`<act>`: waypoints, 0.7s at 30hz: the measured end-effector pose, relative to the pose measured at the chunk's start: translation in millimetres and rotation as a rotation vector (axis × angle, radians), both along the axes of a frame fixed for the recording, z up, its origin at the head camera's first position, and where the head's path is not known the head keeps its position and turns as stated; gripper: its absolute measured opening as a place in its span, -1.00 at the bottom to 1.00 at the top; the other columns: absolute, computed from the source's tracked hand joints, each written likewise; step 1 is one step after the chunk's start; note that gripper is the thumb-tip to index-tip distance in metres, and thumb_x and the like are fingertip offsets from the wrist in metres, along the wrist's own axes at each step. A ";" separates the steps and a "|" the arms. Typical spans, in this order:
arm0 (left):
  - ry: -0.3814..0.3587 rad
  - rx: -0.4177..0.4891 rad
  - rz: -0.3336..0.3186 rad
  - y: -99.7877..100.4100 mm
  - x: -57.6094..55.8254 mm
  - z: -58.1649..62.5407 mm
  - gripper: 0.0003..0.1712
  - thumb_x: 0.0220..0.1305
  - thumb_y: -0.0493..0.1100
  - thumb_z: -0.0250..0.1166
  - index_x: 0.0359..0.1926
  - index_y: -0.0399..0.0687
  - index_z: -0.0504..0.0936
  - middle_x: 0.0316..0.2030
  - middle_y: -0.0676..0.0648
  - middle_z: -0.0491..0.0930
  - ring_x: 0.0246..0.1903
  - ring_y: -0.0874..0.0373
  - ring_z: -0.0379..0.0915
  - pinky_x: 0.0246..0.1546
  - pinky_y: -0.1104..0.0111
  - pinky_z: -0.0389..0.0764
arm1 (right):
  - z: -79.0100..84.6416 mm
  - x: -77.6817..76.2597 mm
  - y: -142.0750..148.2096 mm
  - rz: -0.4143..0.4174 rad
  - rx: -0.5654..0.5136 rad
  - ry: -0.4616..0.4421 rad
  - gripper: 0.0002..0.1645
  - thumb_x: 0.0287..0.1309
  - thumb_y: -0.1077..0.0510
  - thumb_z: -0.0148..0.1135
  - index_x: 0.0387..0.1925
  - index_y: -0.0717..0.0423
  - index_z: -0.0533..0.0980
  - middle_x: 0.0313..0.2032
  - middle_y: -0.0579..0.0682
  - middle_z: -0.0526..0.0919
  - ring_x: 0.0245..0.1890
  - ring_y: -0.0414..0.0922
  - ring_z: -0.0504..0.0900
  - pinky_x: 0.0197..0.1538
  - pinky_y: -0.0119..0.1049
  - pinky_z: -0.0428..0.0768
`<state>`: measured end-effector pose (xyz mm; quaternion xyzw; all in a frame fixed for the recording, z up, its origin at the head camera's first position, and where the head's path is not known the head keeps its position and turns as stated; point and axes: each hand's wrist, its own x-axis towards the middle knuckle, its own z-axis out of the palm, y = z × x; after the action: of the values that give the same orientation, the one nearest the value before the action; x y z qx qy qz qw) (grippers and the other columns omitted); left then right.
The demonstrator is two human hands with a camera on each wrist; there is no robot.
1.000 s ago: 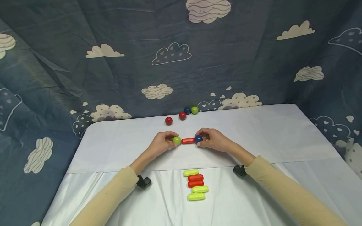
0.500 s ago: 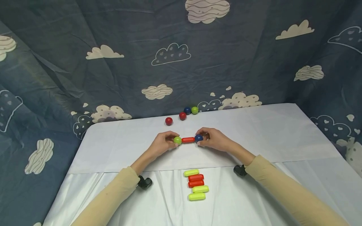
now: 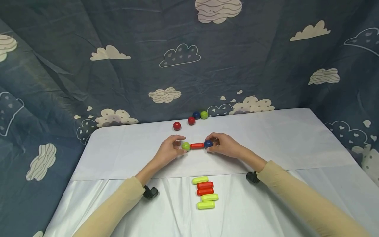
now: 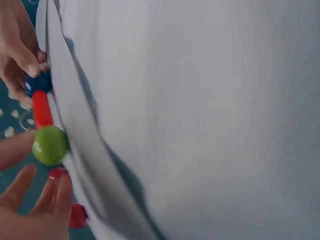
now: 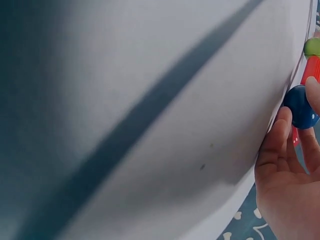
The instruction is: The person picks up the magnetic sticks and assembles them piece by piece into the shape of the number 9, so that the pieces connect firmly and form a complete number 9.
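Note:
A red rod [image 3: 197,145] joins a green ball [image 3: 186,146] on its left to a blue ball [image 3: 208,144] on its right, the three in one line above the white cloth. My right hand [image 3: 225,145] pinches the blue ball between thumb and fingers; the right wrist view also has the blue ball [image 5: 301,107] in that grip. Around the green ball, my left hand [image 3: 168,149] has its fingers spread. In the left wrist view the fingers stand apart from the green ball [image 4: 50,145], with the thumb close to its side.
Near me on the white cloth lie red rods [image 3: 205,188] and yellow rods [image 3: 206,205] in a short stack of rows. At the back edge sit two red balls [image 3: 191,120], a blue ball [image 3: 196,115] and a green ball [image 3: 204,115]. Behind hangs a dark cloud-patterned curtain [image 3: 142,72].
My left fingers have lifted and spread away from the green ball, which they pinched before. The right hand keeps its pinch on the blue ball, and the joined piece has hardly moved.

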<state>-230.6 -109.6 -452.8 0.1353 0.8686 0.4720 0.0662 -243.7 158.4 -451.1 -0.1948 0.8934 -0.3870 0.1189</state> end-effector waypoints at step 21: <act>-0.002 -0.160 -0.437 15.7 73.7 4.1 -0.72 0.15 -0.24 0.45 -0.09 -0.02 0.69 -0.25 0.17 0.58 -0.24 0.27 0.46 -0.17 0.44 0.50 | -0.8 -0.5 1.5 -0.002 -0.016 -0.002 -0.54 0.11 0.14 0.46 0.04 0.13 0.54 -0.24 -0.02 0.59 -0.34 -0.12 0.49 -0.24 -0.29 0.50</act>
<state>-156.9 -93.9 -448.7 0.3140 0.8533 0.3762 0.1780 -244.2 159.9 -452.0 -0.1944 0.8904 -0.3944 0.1178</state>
